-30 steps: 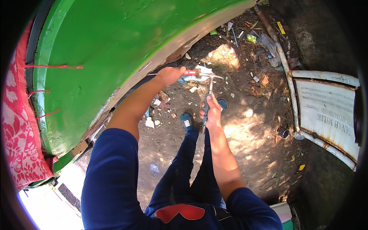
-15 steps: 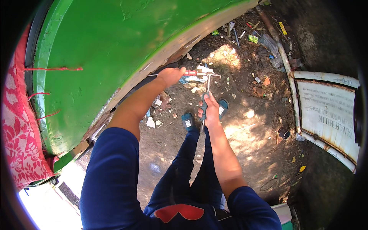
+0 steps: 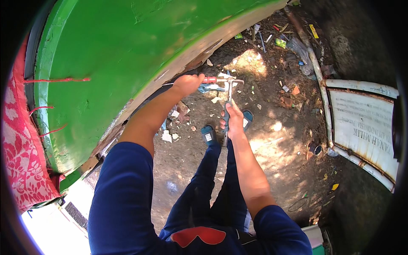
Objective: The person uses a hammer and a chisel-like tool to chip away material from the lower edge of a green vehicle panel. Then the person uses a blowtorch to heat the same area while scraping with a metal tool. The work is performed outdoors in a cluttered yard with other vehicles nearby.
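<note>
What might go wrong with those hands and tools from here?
The grey-handled metal hammer might glance off the straight red-handled metal tool and catch the bare left hand. If the bare right hand loosened, the hammer might drop onto the dark blue-green slide sandals below.

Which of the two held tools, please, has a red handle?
The tool in the left hand; the hammer in the right hand has a dark grey handle.

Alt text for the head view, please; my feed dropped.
A person's right hand grips a hammer, its head at the end of a red-handled tool held in the left hand beside a green wall. Below, sandalled feet stand on littered dirt.
</note>
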### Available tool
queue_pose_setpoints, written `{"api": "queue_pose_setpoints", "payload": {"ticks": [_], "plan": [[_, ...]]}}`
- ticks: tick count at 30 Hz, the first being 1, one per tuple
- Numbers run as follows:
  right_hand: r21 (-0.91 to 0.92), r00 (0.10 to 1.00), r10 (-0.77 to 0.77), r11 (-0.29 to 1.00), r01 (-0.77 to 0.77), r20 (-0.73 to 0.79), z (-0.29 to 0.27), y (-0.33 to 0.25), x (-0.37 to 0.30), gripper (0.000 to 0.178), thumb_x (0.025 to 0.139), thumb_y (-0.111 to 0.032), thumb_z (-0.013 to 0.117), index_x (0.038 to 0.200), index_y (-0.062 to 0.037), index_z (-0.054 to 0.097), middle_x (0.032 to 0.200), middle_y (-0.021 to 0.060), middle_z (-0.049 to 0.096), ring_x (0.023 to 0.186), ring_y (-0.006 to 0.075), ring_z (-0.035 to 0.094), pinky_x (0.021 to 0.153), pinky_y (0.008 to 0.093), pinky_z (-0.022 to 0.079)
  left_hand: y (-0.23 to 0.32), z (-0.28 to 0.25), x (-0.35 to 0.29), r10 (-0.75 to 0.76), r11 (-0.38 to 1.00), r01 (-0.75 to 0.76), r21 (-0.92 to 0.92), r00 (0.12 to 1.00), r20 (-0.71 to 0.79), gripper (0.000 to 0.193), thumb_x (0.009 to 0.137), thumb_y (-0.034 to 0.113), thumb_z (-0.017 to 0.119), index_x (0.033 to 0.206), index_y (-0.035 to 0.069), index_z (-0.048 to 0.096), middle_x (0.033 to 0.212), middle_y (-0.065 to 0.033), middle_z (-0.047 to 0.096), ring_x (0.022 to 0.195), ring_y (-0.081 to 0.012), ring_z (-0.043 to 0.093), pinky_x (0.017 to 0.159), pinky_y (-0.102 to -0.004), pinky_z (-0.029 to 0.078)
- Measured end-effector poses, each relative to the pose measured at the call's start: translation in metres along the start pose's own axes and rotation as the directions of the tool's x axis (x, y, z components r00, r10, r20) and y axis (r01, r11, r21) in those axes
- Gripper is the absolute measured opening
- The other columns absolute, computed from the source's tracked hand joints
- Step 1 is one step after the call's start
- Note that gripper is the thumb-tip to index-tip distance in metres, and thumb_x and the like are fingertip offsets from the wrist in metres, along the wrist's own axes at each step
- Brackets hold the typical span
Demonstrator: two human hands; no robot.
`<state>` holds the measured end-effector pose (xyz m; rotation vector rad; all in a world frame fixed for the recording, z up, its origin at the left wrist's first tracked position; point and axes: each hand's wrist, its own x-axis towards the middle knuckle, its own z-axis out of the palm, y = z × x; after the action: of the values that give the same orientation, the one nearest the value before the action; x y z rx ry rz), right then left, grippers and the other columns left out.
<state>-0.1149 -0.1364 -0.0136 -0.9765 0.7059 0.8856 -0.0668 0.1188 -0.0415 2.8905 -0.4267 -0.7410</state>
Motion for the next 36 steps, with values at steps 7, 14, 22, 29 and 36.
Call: {"api": "queue_pose_setpoints", "payload": {"ticks": [7,14,22,29,36], "plan": [[0.108,1.0,-0.025,0.994,0.023,0.015,0.007,0.008,-0.009,0.024,0.101,-0.026,0.057,0.123,-0.0169,0.054,0.073,0.0019,0.053,0.046,0.0129,0.046,0.039,0.0274,0.036,-0.01,-0.002,-0.009,-0.031,0.998,0.029,-0.058,0.999,-0.038,0.015,0.093,0.01,0.049,0.105,0.003,0.044,0.089,-0.0195,0.066,0.082,-0.0365,0.07,0.068,-0.0459,0.057],[0.27,0.991,-0.13,0.954,0.133,-0.026,0.014,0.012,-0.006,0.044,0.1,-0.025,0.059,0.142,-0.0181,0.046,0.072,0.0021,0.054,0.046,0.0132,0.048,0.037,0.027,0.036,-0.011,0.002,-0.017,0.016,0.997,-0.021,-0.072,0.996,-0.082,0.012,0.095,0.012,0.048,0.105,0.005,0.047,0.088,-0.0171,0.066,0.081,-0.0368,0.07,0.067,-0.0474,0.056],[0.354,0.981,-0.153,0.917,0.186,-0.118,0.027,-0.001,-0.01,0.045,0.101,-0.03,0.057,0.143,-0.0209,0.043,0.075,0.0018,0.052,0.047,0.0133,0.047,0.04,0.0275,0.037,-0.01,-0.004,-0.016,-0.02,0.993,0.002,-0.121,0.988,-0.155,0.014,0.092,0.009,0.05,0.105,0.005,0.047,0.089,-0.019,0.067,0.08,-0.0386,0.069,0.065,-0.0485,0.055],[0.217,0.976,-0.189,0.953,0.21,-0.111,0.041,0.015,-0.027,0.054,0.101,-0.025,0.059,0.151,-0.0215,0.04,0.073,0.0019,0.054,0.046,0.0135,0.047,0.039,0.0287,0.038,-0.011,-0.014,-0.017,-0.092,0.979,0.057,-0.194,0.979,-0.179,0.015,0.091,0.009,0.051,0.105,0.005,0.045,0.091,-0.0219,0.068,0.08,-0.0411,0.068,0.067,-0.0511,0.054],[0.001,0.988,-0.142,0.99,0.142,0.052,0.034,0.01,-0.02,0.058,0.103,-0.026,0.053,0.154,-0.0207,0.028,0.075,0.0024,0.053,0.045,0.0135,0.046,0.038,0.0278,0.037,-0.013,-0.012,-0.019,-0.12,0.972,0.072,-0.224,0.971,-0.208,0.015,0.091,0.01,0.051,0.105,0.006,0.046,0.092,-0.0207,0.068,0.083,-0.0408,0.068,0.07,-0.0508,0.053]]}}
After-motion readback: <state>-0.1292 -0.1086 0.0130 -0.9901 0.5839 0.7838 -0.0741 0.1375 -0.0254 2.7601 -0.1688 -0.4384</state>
